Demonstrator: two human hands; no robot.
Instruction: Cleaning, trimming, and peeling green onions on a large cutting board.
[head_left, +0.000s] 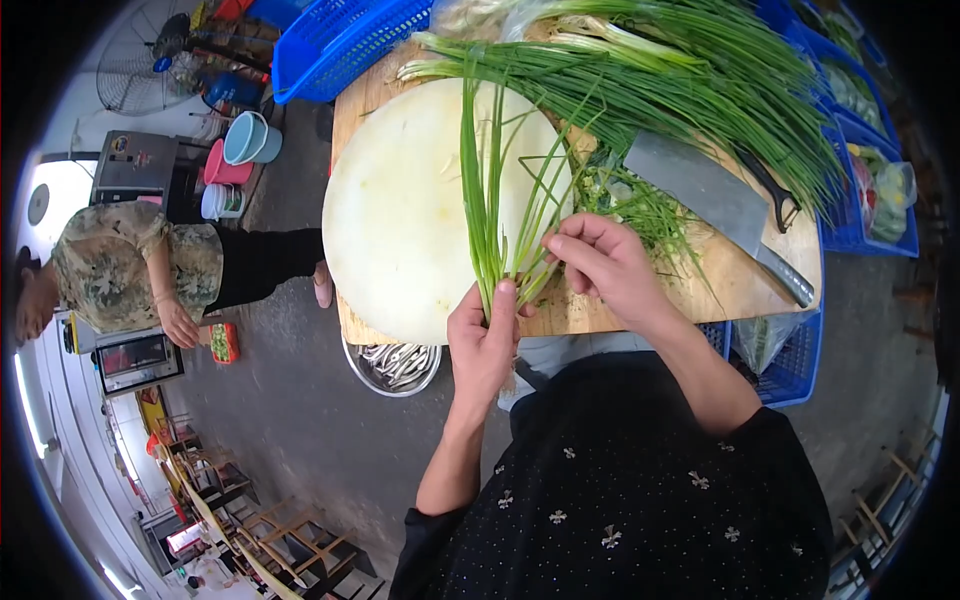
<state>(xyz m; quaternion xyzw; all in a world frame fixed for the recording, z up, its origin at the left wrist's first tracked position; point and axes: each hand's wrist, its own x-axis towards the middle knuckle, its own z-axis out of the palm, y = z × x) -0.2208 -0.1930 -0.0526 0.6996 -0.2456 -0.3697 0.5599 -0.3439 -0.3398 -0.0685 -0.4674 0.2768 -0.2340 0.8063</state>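
Observation:
My left hand (487, 337) grips a small bunch of scallions (487, 202) near its lower ends, with the green leaves fanned upward. The fingertips of my right hand (615, 266) pinch a thin leaf at the bunch's right side. Under the bunch lies a thick, round, whitish chopping board (397, 210) on a wooden table (772, 289). Green trimmings (645, 221) are scattered to the right of the board. A cleaver (701, 187) lies flat beyond my right hand, beside a black-handled peeler (771, 184). A large pile of scallions (645, 90) covers the table's far side.
A blue plastic basket (349, 52) stands at the far left corner. Blue crates (847, 232) holding bagged vegetables line the right. Below the near-left edge sits a metal bowl (390, 391) of pale strips. Another person (142, 262) stands at left, near several buckets (259, 142).

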